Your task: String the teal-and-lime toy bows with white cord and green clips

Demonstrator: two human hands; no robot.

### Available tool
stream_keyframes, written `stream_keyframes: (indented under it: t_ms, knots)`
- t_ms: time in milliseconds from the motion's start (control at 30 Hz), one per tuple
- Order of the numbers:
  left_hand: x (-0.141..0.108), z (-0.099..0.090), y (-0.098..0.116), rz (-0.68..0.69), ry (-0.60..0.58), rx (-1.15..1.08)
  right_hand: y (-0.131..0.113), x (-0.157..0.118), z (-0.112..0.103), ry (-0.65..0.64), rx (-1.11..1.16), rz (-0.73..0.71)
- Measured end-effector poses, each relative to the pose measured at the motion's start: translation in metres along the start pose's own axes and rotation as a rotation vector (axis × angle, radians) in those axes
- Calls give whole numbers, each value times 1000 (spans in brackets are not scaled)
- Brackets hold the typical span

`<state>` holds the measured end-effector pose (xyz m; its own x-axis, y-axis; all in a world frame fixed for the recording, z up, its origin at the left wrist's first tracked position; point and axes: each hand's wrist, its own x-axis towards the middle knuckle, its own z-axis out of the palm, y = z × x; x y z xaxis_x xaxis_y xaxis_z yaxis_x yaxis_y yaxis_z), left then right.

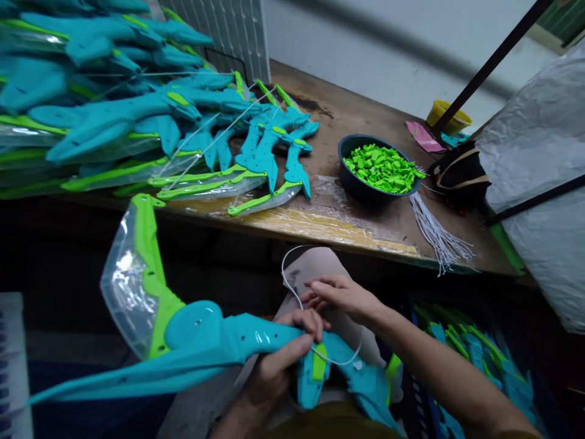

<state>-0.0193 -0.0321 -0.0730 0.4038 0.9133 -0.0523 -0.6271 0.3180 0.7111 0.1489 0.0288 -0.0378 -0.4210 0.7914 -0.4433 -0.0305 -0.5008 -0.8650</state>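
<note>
A teal toy bow with a green limb and clear plastic panel lies across my lap. My left hand is closed around its middle, thumb on the near side and fingers over the top. A thin white cord loops up past my fingers and curves down across the bow beside a green clip piece. My right hand is just above the left one, close to the cord, with its fingers loosely bent and apart. Nothing shows firmly gripped in it. The bow's right end is partly hidden by my right forearm.
Many similar toy bows are piled on the left of the wooden table. A dark bowl holds small green pieces, beside a bundle of white cords. A yellow container stands behind. More bows fill a crate at lower right.
</note>
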Motion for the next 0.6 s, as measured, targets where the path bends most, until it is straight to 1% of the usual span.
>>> stream_keyframes:
  t_ms: [67, 100, 133, 200, 267, 433, 533, 600]
  knots:
    - [-5, 5, -6, -6, -77, 48, 2, 25, 13, -43, 87, 1]
    - [-8, 6, -9, -12, -95, 59, 0, 36, 19, -41, 137, -14]
    - [-11, 8, -13, -17, -105, 62, -2, 44, 25, -23, 183, -42]
    - [-17, 9, -18, -19, -119, 67, -13, 57, 30, 53, 260, -130]
    - [-22, 9, -21, -11, -118, 72, -30, 66, 26, 148, 312, -230]
    - [-23, 1, -23, 12, -163, 110, -71, 73, -1, 378, 368, -435]
    - [-21, -3, -27, 53, -159, 105, -84, 72, -9, 486, 360, -538]
    - [-21, -2, -29, 56, -140, 88, -91, 68, -11, 526, 333, -577]
